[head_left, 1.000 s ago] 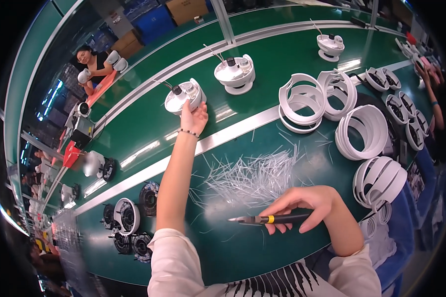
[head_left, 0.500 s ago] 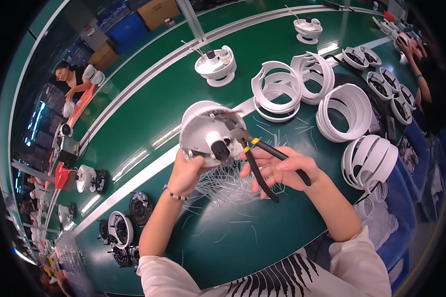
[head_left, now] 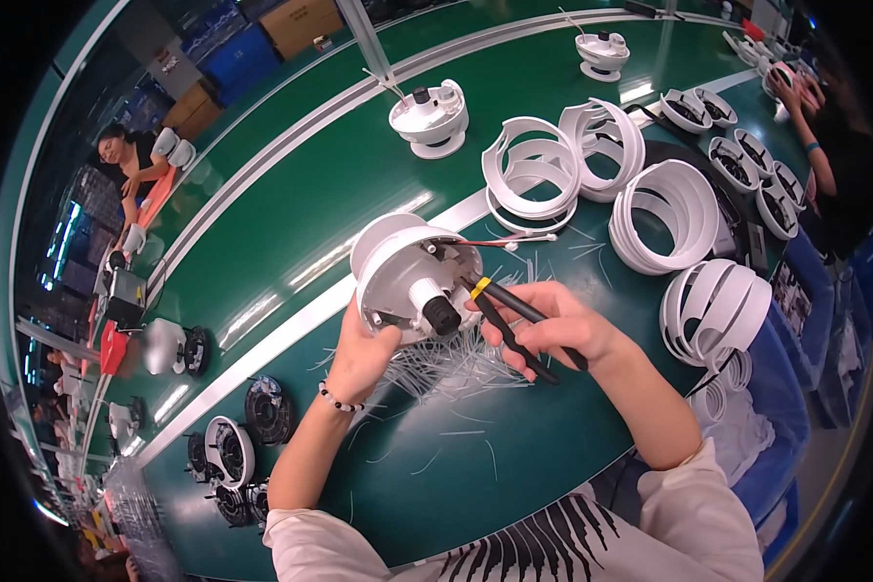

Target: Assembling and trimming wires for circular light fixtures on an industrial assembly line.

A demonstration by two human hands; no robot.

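Observation:
My left hand (head_left: pixel 362 354) is closed on the lower left rim of a white round plastic housing (head_left: pixel 386 281), tilted so its inside faces me. A black-tipped white cylinder (head_left: pixel 436 310) stands up inside it. Red and white wires with a small white connector (head_left: pixel 510 245) stick out at its upper right. My right hand (head_left: pixel 553 325) is wrapped round the black handles of cutting pliers (head_left: pixel 514 308), whose jaws reach into the housing's right side, their tips partly hidden. Beneath lies a heap of clear cut strips (head_left: pixel 446 364) on the green table (head_left: pixel 436 485).
White rings (head_left: pixel 664 218) stand in stacks to the right. Similar white housings (head_left: pixel 432 121) sit on the green conveyor beyond the metal rail. Black round parts (head_left: pixel 231 454) lie at the left. Other people work at the far left and right; blue bins (head_left: pixel 786 417) stand at right.
The pliers' handles have come closer together in my right hand, and the jaws sit deeper in the housing. The housing has turned slightly, and its wires now stick out to the right.

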